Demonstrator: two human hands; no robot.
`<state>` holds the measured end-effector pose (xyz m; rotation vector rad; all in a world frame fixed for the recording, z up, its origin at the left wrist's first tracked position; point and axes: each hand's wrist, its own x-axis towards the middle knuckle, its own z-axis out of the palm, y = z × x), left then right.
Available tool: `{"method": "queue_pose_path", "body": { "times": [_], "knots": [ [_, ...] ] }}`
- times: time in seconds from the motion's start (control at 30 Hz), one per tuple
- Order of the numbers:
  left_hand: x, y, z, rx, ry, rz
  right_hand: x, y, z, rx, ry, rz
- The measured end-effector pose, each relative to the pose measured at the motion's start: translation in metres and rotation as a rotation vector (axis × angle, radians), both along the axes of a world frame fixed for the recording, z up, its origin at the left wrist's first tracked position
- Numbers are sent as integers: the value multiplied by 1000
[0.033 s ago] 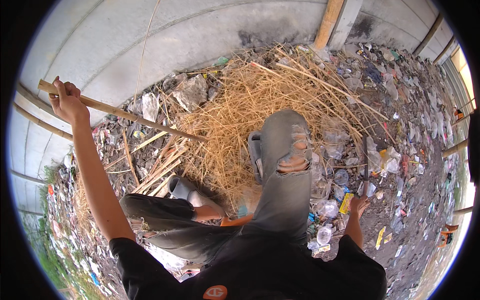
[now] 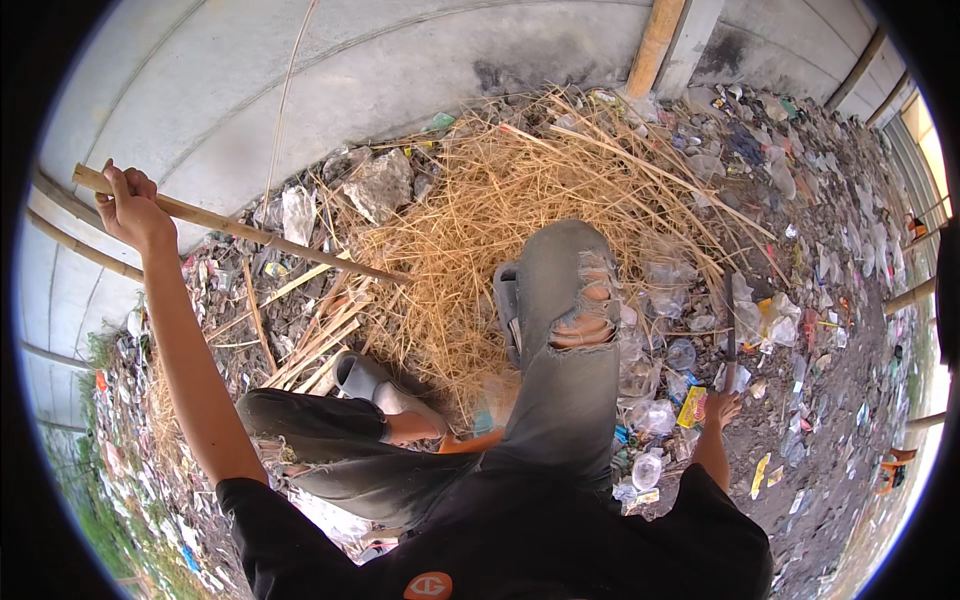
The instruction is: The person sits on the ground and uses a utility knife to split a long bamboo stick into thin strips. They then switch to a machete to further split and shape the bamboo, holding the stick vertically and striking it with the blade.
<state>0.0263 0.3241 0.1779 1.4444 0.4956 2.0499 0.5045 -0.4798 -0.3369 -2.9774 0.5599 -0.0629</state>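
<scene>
My left hand [image 2: 136, 210], raised at the far left, is closed around the upper end of a bamboo pole [image 2: 270, 238]. The pole slants down to the right, its lower end resting on or just over a pile of straw-like bamboo shavings [image 2: 500, 200]. At the right, beside my bent knee, my right hand [image 2: 720, 408] is closed on a long dark-bladed knife [image 2: 730, 315]. Its blade points away from me above the littered ground, and its handle is mostly hidden in my grip.
Split bamboo strips [image 2: 315, 335] lie left of the shavings, near my grey shoe [image 2: 372, 380]. A rock [image 2: 380, 186] sits by the concrete wall [image 2: 400, 70]. Plastic litter [image 2: 655, 415] covers the ground to the right. A bamboo post [image 2: 655, 45] stands against the wall.
</scene>
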Motion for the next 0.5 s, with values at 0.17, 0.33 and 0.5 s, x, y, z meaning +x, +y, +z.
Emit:
{"method": "queue_pose_path", "body": {
  "times": [0.17, 0.33, 0.5],
  "knots": [
    [-4, -1, 4, -10, 30, -23, 49, -6, -4, -119, 93, -71],
    [16, -14, 9, -58, 10, -24, 61, -7, -16, -100, 167, 56],
    [49, -25, 12, -40, 46, -22, 77, -31, -39, -9, 434, 184]
  ]
}}
